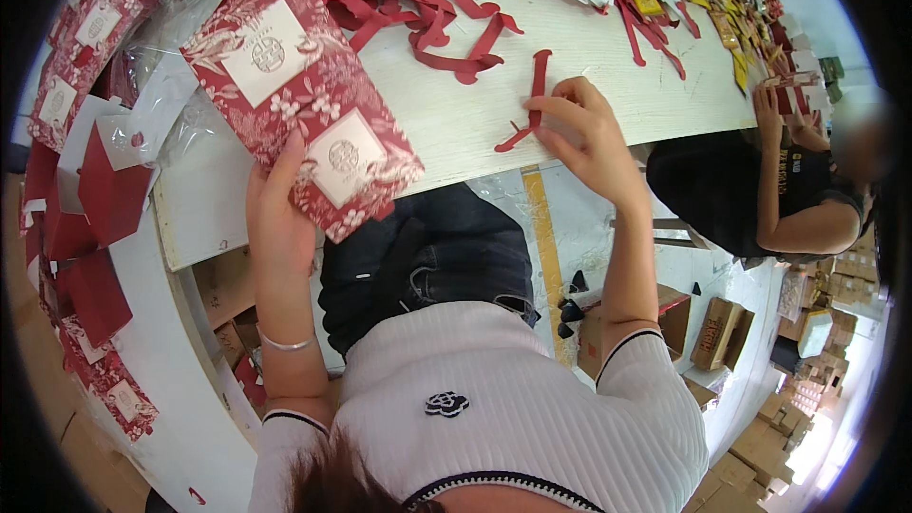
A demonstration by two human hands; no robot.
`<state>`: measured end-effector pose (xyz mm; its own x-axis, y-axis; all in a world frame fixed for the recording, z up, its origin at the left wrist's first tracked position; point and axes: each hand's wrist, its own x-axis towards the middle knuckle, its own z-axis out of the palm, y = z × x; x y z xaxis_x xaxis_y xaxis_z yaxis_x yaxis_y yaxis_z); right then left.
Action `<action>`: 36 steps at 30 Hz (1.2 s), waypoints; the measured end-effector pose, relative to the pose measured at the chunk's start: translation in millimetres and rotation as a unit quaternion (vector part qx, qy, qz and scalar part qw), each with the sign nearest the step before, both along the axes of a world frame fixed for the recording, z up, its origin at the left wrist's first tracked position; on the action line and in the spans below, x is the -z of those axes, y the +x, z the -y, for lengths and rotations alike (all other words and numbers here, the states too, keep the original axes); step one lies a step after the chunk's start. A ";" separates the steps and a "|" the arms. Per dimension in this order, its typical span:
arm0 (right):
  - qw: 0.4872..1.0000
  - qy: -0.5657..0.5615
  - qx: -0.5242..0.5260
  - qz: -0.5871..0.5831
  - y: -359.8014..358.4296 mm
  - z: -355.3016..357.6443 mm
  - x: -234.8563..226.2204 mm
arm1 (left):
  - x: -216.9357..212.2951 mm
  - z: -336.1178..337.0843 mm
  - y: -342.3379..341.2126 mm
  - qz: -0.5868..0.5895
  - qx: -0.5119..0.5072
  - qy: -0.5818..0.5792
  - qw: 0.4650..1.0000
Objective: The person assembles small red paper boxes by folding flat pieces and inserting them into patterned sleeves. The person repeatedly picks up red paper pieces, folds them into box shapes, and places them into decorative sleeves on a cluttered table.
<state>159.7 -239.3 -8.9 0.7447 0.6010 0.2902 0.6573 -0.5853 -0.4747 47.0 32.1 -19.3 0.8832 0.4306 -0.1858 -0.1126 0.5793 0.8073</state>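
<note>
My left hand grips a long red box with white floral print and two cream square labels. The thumb lies on its printed face, and the fingers are mostly hidden beneath. The box is tilted above the table's near edge. To the right, my right hand pinches a narrow red paper strip with flared ends between thumb and fingers. The strip's lower end bends to the left, over the table top.
A heap of red strips covers the far side of the white table. Yellow packets lie at far right. Red boxes and clear plastic crowd the left. At right another person holds red boxes. Cardboard cartons stand below.
</note>
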 end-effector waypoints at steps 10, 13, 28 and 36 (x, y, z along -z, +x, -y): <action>0.724 0.569 -0.086 -0.380 -37.6 -66.2 1.8 | -13.5 -40.7 -50.4 -0.109 0.012 0.459 0.882; 0.727 0.528 -0.163 -0.407 -58.1 -89.2 -1.8 | -38.7 -4.2 -42.9 0.053 0.054 0.369 0.926; 0.791 0.459 -0.206 -0.349 -83.2 -109.8 -1.0 | -31.4 17.9 -34.7 0.126 -0.017 0.291 0.948; 0.882 0.378 -0.135 -0.247 -85.9 -117.5 -7.9 | -21.5 23.7 -34.6 0.134 -0.013 0.373 0.918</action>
